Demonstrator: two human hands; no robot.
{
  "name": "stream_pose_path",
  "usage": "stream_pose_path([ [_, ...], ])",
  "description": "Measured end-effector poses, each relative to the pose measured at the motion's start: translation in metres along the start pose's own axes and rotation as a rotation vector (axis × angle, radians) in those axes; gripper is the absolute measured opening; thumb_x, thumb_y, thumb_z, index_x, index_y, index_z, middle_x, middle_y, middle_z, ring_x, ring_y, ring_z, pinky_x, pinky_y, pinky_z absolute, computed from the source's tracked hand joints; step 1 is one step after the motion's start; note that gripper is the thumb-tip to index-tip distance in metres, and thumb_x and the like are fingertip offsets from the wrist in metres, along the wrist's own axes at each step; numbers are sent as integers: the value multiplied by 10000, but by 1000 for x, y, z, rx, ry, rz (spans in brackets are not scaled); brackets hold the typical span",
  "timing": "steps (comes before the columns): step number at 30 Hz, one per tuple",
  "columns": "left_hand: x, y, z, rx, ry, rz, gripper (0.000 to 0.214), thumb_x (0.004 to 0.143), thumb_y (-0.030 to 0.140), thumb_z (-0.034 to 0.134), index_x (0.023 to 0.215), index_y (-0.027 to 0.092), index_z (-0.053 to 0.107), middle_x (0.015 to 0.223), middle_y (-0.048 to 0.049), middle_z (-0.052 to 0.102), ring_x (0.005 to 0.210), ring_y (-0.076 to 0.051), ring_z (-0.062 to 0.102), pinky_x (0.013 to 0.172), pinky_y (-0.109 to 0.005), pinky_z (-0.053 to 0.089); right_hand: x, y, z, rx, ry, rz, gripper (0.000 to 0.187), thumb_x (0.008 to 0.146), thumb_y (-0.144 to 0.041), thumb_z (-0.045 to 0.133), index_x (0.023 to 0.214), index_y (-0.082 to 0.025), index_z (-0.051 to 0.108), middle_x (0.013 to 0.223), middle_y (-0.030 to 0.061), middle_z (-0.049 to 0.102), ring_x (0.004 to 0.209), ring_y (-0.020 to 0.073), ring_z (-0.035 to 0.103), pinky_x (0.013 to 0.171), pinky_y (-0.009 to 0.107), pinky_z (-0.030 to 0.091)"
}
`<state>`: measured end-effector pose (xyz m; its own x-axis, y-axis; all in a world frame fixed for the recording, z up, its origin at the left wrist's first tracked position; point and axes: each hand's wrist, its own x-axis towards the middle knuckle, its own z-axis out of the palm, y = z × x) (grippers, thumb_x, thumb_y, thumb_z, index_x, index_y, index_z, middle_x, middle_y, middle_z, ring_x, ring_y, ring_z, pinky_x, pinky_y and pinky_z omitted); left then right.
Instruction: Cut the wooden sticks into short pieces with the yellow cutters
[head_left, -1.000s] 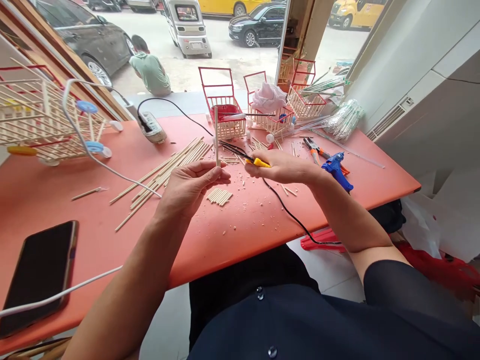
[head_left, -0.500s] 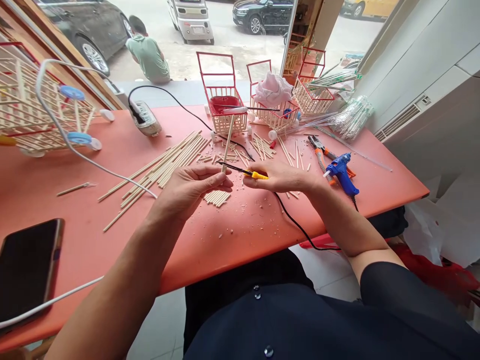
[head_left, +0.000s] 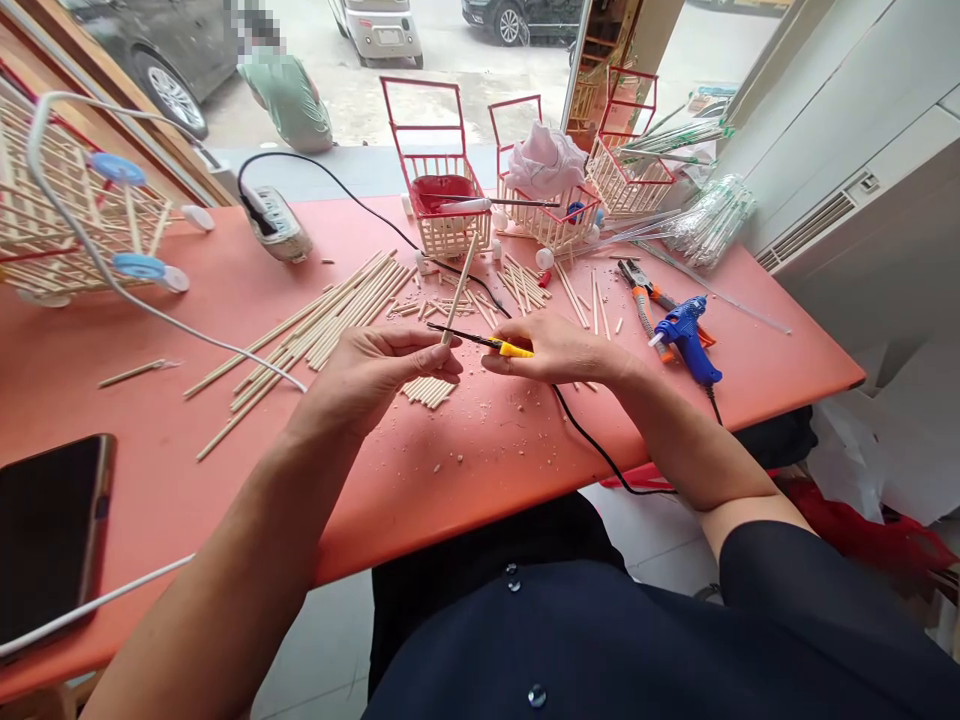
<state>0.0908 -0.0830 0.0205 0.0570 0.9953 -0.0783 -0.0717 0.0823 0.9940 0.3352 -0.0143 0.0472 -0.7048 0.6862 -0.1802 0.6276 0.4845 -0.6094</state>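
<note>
My left hand (head_left: pixel 382 370) pinches a thin wooden stick (head_left: pixel 461 285) near its lower end, and the stick leans slightly to the right. In my right hand (head_left: pixel 555 348) is a slim dark tool with a yellow handle (head_left: pixel 514 349); whether it is a file or a blade I cannot tell. Its dark shaft crosses the stick just above my left fingertips. Below my left hand lies a row of short cut sticks (head_left: pixel 431 391). Long wooden sticks (head_left: pixel 352 320) are spread beside it, and pale crumbs are scattered over the tabletop.
Small stick-built carts (head_left: pixel 450 235) with red handles line the back of the pink table (head_left: pixel 420 500). A blue glue gun (head_left: pixel 686 335) and pliers (head_left: pixel 643 290) lie at right. At left are a phone (head_left: pixel 56 535), a white cable and another cart (head_left: pixel 75 220). A person (head_left: pixel 289 100) sits outside.
The stick's upper end has tilted a little to the right. The dark tool's tip reaches slightly farther left past the stick. Both hands keep their grips, and the view has shifted slightly.
</note>
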Motion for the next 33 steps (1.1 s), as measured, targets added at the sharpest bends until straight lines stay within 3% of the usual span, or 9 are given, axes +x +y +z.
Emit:
stream_pose_path([
  [6,0,-1,-2,15,-8,0,472,616,588,1131,803,201,936,767,-99,844,691,-215,774,751,-359,652,-1,3,5,43,26,-17,522,1027,-680,686,891,-176,677,754,-18,587,751,140,490,731,325,276],
  [14,0,-2,-3,27,8,13,403,656,502,1110,815,178,933,744,-114,834,685,-235,779,757,-377,642,-4,3,14,83,96,-35,551,998,-711,692,819,-200,593,717,-35,530,727,131,433,733,335,253],
  [23,-4,5,-2,71,2,65,384,691,535,1083,787,197,930,735,-97,822,717,-226,759,783,-370,629,-1,5,19,58,145,-104,554,1005,-699,679,781,-222,507,723,-38,513,716,127,415,725,331,252],
  [33,-8,13,3,106,-3,57,355,703,520,1079,726,209,909,722,-98,810,710,-238,743,769,-380,623,-4,5,26,4,210,-111,480,1039,-567,671,757,-233,472,685,-32,480,683,126,390,705,333,252],
])
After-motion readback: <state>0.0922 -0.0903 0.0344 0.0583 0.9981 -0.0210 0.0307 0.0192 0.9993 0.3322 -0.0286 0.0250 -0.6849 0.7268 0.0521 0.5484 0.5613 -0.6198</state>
